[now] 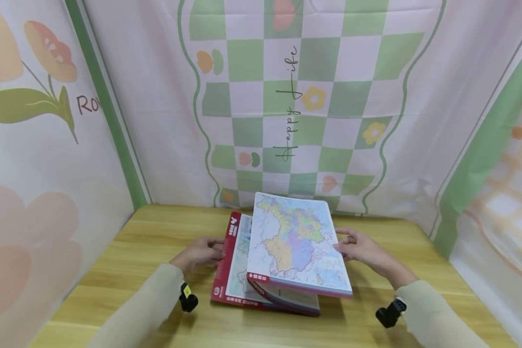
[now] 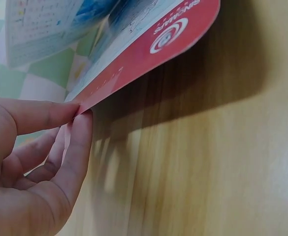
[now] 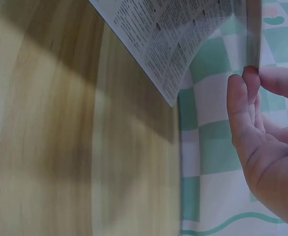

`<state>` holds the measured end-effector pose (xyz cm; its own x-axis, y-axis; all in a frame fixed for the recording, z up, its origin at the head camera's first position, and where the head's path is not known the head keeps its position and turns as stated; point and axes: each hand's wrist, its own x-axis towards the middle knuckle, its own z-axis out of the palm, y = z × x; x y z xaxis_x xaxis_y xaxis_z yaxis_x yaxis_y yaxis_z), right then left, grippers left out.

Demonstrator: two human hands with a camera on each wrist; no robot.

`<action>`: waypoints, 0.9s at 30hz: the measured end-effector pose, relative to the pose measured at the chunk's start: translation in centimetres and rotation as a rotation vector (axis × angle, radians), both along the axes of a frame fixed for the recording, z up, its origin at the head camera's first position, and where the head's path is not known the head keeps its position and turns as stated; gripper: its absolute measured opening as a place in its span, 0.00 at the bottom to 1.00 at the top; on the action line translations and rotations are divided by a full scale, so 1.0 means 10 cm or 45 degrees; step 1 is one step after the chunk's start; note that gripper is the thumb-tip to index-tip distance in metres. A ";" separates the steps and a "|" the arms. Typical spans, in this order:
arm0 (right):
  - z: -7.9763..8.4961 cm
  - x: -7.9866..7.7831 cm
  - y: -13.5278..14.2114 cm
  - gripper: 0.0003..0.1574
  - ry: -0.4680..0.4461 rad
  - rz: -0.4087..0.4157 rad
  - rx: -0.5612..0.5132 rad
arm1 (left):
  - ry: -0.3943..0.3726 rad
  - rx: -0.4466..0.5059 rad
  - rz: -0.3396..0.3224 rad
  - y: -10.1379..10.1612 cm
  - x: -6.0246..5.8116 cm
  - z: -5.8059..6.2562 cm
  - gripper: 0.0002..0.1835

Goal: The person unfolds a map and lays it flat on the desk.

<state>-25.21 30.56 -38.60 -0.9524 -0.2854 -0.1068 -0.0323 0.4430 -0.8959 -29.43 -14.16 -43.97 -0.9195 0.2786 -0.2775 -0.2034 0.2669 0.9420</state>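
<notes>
A folded map (image 1: 296, 237) with several panels is held slightly above the wooden table, its top panel printed with a coloured map on white. Below and to the left shows its lower panel (image 1: 228, 261), which has a red border. My left hand (image 1: 202, 252) pinches that red edge between thumb and fingers; the left wrist view shows the pinch near a corner with a round white logo (image 2: 168, 35). At the right, my right hand (image 1: 361, 249) pinches the top panel's right edge. A text-covered panel (image 3: 158, 39) hangs down beside this hand in the right wrist view.
The light wooden table (image 1: 156, 241) spreads around the map. Behind it hangs a curtain (image 1: 282, 106) with green checks and flowers, and printed fabric (image 1: 30, 169) lines the left side. Each wrist carries a small black camera (image 1: 391, 313) over a light sleeve.
</notes>
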 end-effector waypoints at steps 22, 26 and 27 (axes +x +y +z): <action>0.17 0.05 0.33 0.48 0.050 -0.053 0.059 | 0.020 -0.080 0.061 -0.37 -0.03 0.08 0.31; 0.19 0.06 0.40 0.48 0.068 -0.071 0.084 | 0.011 -0.072 0.069 -0.45 -0.06 0.08 0.30; 0.19 0.06 0.42 0.47 0.073 -0.073 0.083 | 0.007 -0.071 0.078 -0.47 -0.06 0.09 0.30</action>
<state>-24.65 34.73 -36.74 -0.9721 -0.2245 -0.0680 -0.0559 0.5030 -0.8625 -30.05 -18.85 -43.08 -0.9358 0.2062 -0.2861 -0.2160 0.3061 0.9272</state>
